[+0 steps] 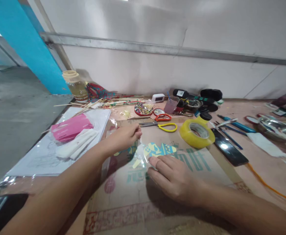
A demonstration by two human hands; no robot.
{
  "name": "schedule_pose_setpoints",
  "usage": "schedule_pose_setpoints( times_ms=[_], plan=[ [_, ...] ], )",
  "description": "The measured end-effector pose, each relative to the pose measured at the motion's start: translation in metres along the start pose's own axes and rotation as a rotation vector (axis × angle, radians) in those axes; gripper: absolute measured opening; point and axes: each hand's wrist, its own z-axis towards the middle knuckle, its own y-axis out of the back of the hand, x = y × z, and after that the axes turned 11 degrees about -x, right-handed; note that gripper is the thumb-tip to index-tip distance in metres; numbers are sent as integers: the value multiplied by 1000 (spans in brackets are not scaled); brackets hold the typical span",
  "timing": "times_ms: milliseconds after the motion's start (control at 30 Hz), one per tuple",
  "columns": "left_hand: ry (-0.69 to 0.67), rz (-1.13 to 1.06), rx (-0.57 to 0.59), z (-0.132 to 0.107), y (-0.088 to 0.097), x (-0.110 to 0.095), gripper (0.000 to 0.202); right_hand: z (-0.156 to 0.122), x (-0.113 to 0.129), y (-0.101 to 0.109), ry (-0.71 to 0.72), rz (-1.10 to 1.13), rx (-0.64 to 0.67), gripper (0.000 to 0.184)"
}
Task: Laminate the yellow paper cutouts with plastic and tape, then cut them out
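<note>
My left hand [131,134] is closed in a pinch on a strip of clear film [140,150], which hangs toward the cardboard. Beneath the film lies a blue and yellow paper cut-out [159,149]. My right hand [173,176] rests at the cut-out's near edge, fingers extended and lying low, thumb slightly apart. Part of the cut-out is hidden behind that hand. Both hands work over a printed cardboard sheet [133,199]. Just beyond them lie scissors [167,126] with red and yellow handles. A wide roll of clear yellowish tape [189,137] sits to the right.
At left, a pink packet [71,127] and folded white tissue [76,143] lie on papers [30,160]. A jar [75,86], thin sticks [123,103] and a dish of beads [143,109] line the wall. A phone [228,147] and metal bowl [280,129] are at right.
</note>
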Motion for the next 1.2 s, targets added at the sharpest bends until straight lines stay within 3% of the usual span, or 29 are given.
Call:
schedule_pose_setpoints(
  times_ms=[733,967,1200],
  plan=[
    [-18,157,-49,11,-22,4,16,-12,-2,-32,-57,-54,198,25],
    [-73,242,-129,11,-34,7,14,-12,-3,-40,-198,-17,235,18],
    [-188,328,-159,14,-44,11,14,-9,-4,-37,-193,-4,227,19]
  ],
)
